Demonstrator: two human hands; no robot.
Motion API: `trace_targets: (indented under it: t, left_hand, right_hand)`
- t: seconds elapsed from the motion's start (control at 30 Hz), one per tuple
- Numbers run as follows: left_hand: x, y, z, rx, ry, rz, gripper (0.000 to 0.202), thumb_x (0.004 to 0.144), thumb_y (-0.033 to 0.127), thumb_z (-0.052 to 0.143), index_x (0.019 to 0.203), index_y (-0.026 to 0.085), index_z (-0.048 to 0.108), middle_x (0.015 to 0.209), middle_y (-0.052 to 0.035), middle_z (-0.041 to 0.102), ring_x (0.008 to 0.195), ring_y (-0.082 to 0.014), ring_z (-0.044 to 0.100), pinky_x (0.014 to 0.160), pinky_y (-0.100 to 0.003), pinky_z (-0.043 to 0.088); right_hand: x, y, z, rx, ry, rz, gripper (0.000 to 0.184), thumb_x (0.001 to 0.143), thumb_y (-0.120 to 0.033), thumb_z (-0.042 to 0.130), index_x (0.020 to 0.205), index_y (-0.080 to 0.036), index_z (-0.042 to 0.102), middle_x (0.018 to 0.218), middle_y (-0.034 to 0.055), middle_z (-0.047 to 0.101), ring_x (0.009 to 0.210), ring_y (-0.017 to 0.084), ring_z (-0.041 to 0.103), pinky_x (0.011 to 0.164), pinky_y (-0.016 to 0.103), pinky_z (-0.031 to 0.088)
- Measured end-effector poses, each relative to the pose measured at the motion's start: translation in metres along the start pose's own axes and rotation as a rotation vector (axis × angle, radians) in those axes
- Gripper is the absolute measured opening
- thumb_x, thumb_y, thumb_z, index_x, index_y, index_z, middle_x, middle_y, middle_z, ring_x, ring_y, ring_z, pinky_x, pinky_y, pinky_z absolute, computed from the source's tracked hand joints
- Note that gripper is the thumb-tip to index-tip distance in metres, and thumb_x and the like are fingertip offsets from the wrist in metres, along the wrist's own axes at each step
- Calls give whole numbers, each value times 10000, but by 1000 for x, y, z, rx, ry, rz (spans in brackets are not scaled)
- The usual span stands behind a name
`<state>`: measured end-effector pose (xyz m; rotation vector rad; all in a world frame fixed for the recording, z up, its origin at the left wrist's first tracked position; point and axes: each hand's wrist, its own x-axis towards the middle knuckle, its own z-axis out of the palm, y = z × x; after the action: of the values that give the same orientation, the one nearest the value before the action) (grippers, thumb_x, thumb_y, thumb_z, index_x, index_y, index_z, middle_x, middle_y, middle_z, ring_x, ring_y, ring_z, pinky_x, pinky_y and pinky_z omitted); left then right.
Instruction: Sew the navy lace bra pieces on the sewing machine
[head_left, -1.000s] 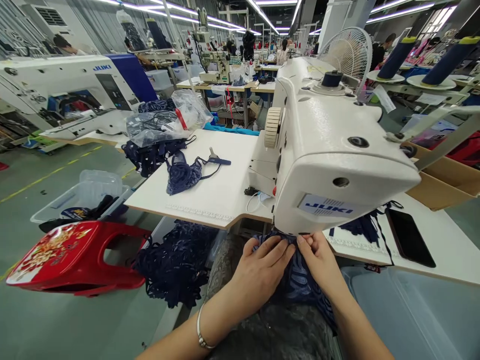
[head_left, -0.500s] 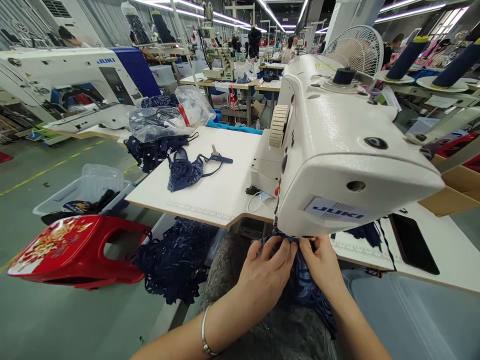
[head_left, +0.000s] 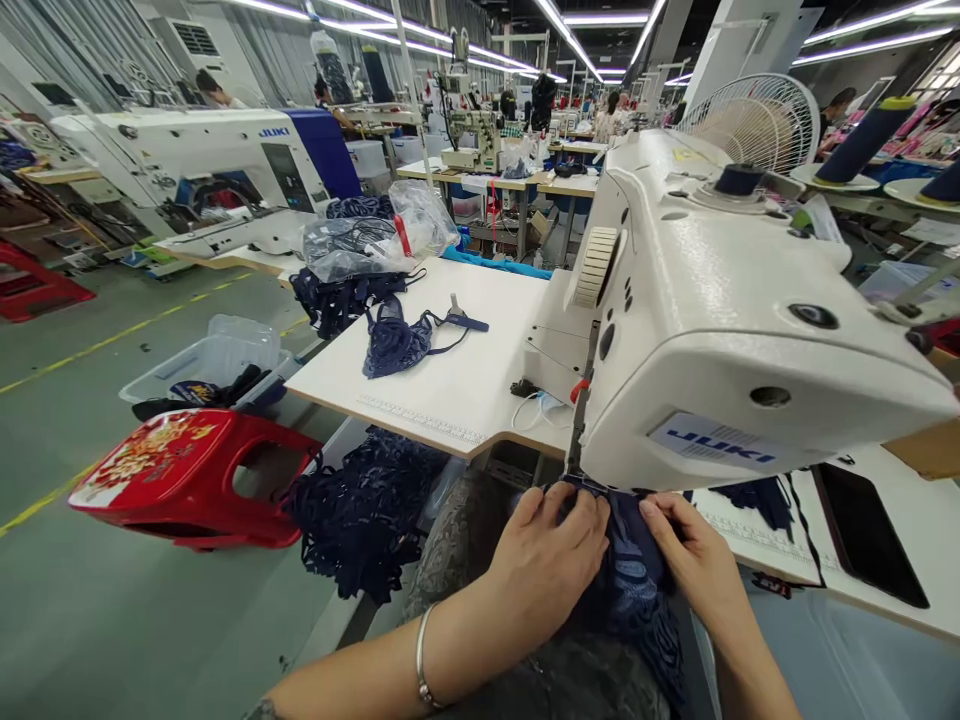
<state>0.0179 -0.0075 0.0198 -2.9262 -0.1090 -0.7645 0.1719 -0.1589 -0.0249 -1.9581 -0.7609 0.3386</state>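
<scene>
A navy lace bra (head_left: pixel 634 580) hangs over my lap, its upper edge under the head of a white JUKI sewing machine (head_left: pixel 720 350). My left hand (head_left: pixel 551 550) presses its bent fingers on the fabric beside the needle area, a silver bangle on the wrist. On the other side my right hand (head_left: pixel 690 545) pinches the bra's edge between thumb and fingers. The needle itself is hidden behind the machine head and the fingers. Another navy bra (head_left: pixel 397 340) lies on the white table (head_left: pixel 480 300) to the left.
Left of the table are a heap of navy straps (head_left: pixel 367 510), a red stool (head_left: pixel 195 475) and a clear plastic box (head_left: pixel 206 365). Plastic bags (head_left: pixel 352 245) sit at the table's far left. A black phone (head_left: pixel 870 530) lies at right. A fan (head_left: pixel 757 125) stands behind the machine.
The view has turned left, so the scene sits further right. My right hand has moved apart from my left, and more of the bra shows between them.
</scene>
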Motion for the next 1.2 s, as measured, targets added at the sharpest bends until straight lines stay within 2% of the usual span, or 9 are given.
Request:
trace_targets:
  t: [0.2, 0.43, 0.53, 0.63, 0.73, 0.83, 0.93, 1.1, 1.2]
  left_hand:
    - [5, -2, -4, 16, -36, 13, 306, 1011, 314, 431, 1221, 159, 593, 1100, -43, 610, 1041, -207, 530, 851, -360, 348]
    - [6, 2, -5, -9, -52, 15, 385, 1024, 402, 390, 1235, 146, 585, 1127, -52, 610, 1055, -233, 518, 887, -370, 336]
    - [4, 5, -2, -45, -40, 25, 580, 1007, 557, 299, 1249, 112, 583, 1150, -80, 610, 1061, -258, 513, 914, -384, 328]
    - [3, 9, 2, -73, -35, 43, 902, 870, 787, 193, 1255, 70, 582, 1162, -123, 606, 1065, -296, 507, 926, -396, 335]
    - [3, 15, 1, -59, -77, 32, 1009, 790, 868, 257, 1290, 42, 548, 1200, -140, 589, 1102, -325, 488, 952, -407, 334]
    - [3, 16, -7, -49, -161, 22, 816, 842, 712, 511, 1343, 69, 497, 1255, -123, 568, 1163, -328, 457, 984, -407, 317]
    - [-1, 9, -14, -74, -195, 16, 643, 811, 486, 640, 1314, 105, 519, 1258, -102, 575, 1185, -309, 457, 1003, -402, 302]
    - [-21, -18, -8, -19, -27, -109, 392, 846, 115, 469, 1217, 114, 595, 1211, -116, 628, 1175, -255, 511, 982, -395, 303]
    - [-32, -37, 3, 30, 55, -180, 478, 829, 7, 380, 1251, 103, 582, 1274, -144, 602, 1212, -256, 511, 972, -411, 319]
  right_hand:
    - [-10, 39, -45, -171, -127, -23, 340, 871, -565, 575, 883, -235, 656, 835, 35, 668, 769, 226, 607, 675, 283, 488]
    - [-20, 57, -77, -228, -89, -125, 286, 895, -521, 580, 950, -257, 675, 1040, 89, 649, 983, 285, 615, 842, 376, 492]
    - [-23, 56, -82, -256, -37, -192, 274, 921, -498, 548, 1027, -274, 664, 1041, 88, 625, 981, 280, 612, 823, 383, 493]
    - [-26, 53, -88, -308, -25, -167, 269, 945, -493, 502, 1025, -279, 645, 1035, 84, 624, 968, 280, 609, 802, 388, 491]
    - [-27, 48, -94, -341, 11, -152, 284, 940, -514, 492, 937, -269, 633, 1067, 83, 623, 1005, 292, 586, 810, 393, 477]
    - [-27, 36, -98, -289, 61, -98, 336, 930, -549, 489, 801, -256, 590, 862, 56, 597, 820, 256, 577, 654, 342, 463]
    - [-27, 18, -96, -157, 11, 31, 448, 923, -599, 474, 657, -239, 481, 609, -4, 427, 549, 184, 423, 496, 298, 368]
    - [-25, -12, -66, 260, -466, 265, 422, 935, -601, 486, 756, -220, 517, 604, 0, 549, 568, 177, 475, 555, 288, 386]
    - [-17, -22, -33, 439, -313, 248, 436, 884, -593, 581, 708, -211, 466, 691, 0, 535, 623, 167, 469, 585, 281, 388]
